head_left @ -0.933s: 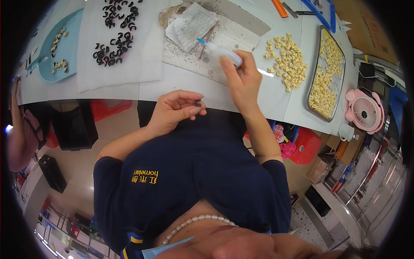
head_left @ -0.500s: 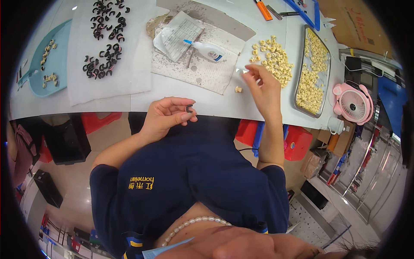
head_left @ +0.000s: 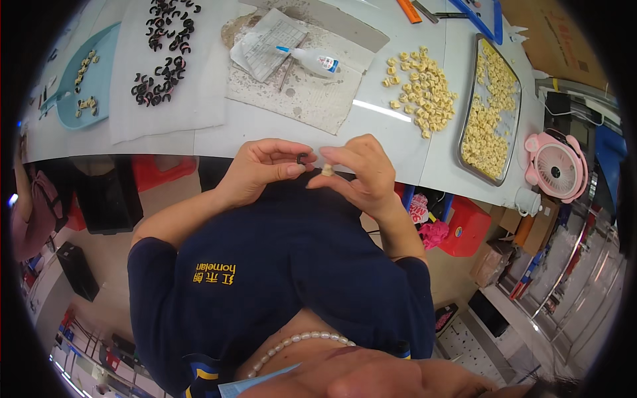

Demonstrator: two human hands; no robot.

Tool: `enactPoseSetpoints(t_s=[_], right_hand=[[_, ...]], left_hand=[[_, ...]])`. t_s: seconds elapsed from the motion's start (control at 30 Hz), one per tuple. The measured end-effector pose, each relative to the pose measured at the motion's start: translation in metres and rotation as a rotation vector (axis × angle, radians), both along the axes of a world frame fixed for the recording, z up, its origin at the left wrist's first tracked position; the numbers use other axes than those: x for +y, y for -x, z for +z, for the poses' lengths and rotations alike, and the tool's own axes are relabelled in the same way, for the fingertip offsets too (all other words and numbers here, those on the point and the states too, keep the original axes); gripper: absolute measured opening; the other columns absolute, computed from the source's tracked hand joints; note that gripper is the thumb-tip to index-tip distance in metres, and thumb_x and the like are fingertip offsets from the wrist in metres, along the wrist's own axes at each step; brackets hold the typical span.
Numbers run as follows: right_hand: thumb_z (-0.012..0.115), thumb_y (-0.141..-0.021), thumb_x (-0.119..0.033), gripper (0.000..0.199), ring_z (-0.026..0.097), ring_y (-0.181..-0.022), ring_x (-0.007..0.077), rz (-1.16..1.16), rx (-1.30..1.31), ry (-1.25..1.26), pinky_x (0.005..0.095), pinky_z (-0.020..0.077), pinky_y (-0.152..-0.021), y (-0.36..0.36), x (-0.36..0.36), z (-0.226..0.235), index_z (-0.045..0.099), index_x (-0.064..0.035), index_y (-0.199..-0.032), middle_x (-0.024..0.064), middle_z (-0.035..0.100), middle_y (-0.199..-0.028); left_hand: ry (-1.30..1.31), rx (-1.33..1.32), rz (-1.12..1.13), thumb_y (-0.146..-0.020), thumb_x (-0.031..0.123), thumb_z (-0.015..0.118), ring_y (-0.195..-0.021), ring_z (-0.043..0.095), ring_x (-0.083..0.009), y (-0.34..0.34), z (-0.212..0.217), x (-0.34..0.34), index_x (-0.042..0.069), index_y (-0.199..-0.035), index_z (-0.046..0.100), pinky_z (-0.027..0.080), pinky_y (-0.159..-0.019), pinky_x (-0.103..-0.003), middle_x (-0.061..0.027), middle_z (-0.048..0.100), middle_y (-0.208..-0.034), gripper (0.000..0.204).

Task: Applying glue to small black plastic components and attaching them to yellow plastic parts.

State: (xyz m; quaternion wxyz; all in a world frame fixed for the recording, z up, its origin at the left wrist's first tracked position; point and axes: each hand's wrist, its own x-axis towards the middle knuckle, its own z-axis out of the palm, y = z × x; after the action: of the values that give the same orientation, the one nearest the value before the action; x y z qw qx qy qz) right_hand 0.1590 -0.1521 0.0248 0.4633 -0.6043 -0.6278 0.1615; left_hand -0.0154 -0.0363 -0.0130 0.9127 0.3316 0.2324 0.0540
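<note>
Pinched between the fingertips of my left hand [head_left: 262, 167] is a small black C-shaped piece [head_left: 302, 159]. My right hand [head_left: 365, 171] holds a small cream-coloured piece [head_left: 327, 170] between thumb and fingers. The two pieces face each other with a narrow gap between them, just off the table's near edge. Beyond my right hand lies a loose heap of cream pieces [head_left: 424, 89]. Farther left, many black C-shaped pieces [head_left: 162, 76] are spread over a white sheet [head_left: 192, 119].
A metal tray [head_left: 462, 142] of cream pieces stands right, near a pink fan [head_left: 556, 169]. A glue bottle [head_left: 315, 61] with a blue tip lies on stained cardboard [head_left: 259, 106]. At the left is a blue tray [head_left: 66, 99]; an orange-handled tool [head_left: 409, 11] lies at the back.
My right hand has taken the single cream piece from the table and come left toward my left hand. The left hand still holds the black piece.
</note>
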Motion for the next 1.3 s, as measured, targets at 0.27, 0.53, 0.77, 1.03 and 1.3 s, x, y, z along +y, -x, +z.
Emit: enactPoseSetpoints(t_s=[0.27, 0.53, 0.77, 1.03, 1.3], right_hand=[[0.079, -0.054, -0.006, 0.051, 0.054, -0.067, 0.0192, 0.104, -0.163, -0.181, 0.0262, 0.0450, -0.057, -0.004, 0.006, -0.009, 0.060, -0.0059, -0.102, 0.0024, 0.061, -0.077], [0.079, -0.052, -0.007, 0.051, 0.054, -0.066, 0.0193, 0.097, -0.131, -0.225, 0.0261, 0.0454, -0.057, -0.003, 0.007, -0.012, 0.061, -0.0058, -0.100, 0.0023, 0.061, -0.080], [0.079, -0.058, -0.021, 0.040, 0.053, -0.081, 0.0210, 0.041, -0.059, -0.178, 0.0302, 0.0453, -0.068, -0.002, 0.009, -0.004, 0.061, -0.0104, -0.093, -0.0005, 0.061, -0.087], [0.082, -0.052, -0.017, 0.037, 0.054, -0.082, 0.0197, 0.185, 0.174, -0.151, 0.0290, 0.0451, -0.070, -0.003, 0.008, -0.001, 0.063, -0.0069, -0.083, 0.0026, 0.063, -0.091], [0.082, -0.052, -0.019, 0.039, 0.054, -0.081, 0.0187, 0.190, 0.205, -0.195, 0.0280, 0.0446, -0.070, -0.006, 0.004, 0.001, 0.064, -0.0065, -0.084, 0.0020, 0.064, -0.091]], left_hand=[[0.100, -0.014, -0.027, -0.082, 0.000, 0.060, -0.094, 0.060, -0.0152, -0.005, 0.000, -0.008, -0.002, -0.109, 0.057, 0.047, -0.087, -0.027, -0.0118, 0.062, -0.102, 0.027], [0.188, 0.060, -0.116, -0.084, 0.008, 0.060, -0.090, 0.058, -0.0120, -0.011, 0.016, -0.006, 0.000, -0.108, 0.059, 0.046, -0.082, -0.023, -0.0070, 0.062, -0.099, 0.025], [-0.018, -0.078, -0.148, -0.082, 0.011, 0.063, -0.089, 0.057, -0.0102, -0.013, 0.007, 0.001, 0.001, -0.105, 0.060, 0.046, -0.080, -0.024, -0.0051, 0.062, -0.097, 0.025], [-0.322, -0.123, -0.416, -0.072, 0.007, 0.072, -0.084, 0.055, -0.0073, -0.031, 0.030, 0.030, 0.003, -0.090, 0.065, 0.040, -0.084, -0.025, -0.0009, 0.063, -0.088, 0.020], [-0.512, -0.201, -0.485, -0.071, 0.011, 0.073, -0.085, 0.053, -0.0073, -0.040, 0.036, 0.026, 0.004, -0.085, 0.065, 0.037, -0.085, -0.024, -0.0001, 0.063, -0.086, 0.017]])
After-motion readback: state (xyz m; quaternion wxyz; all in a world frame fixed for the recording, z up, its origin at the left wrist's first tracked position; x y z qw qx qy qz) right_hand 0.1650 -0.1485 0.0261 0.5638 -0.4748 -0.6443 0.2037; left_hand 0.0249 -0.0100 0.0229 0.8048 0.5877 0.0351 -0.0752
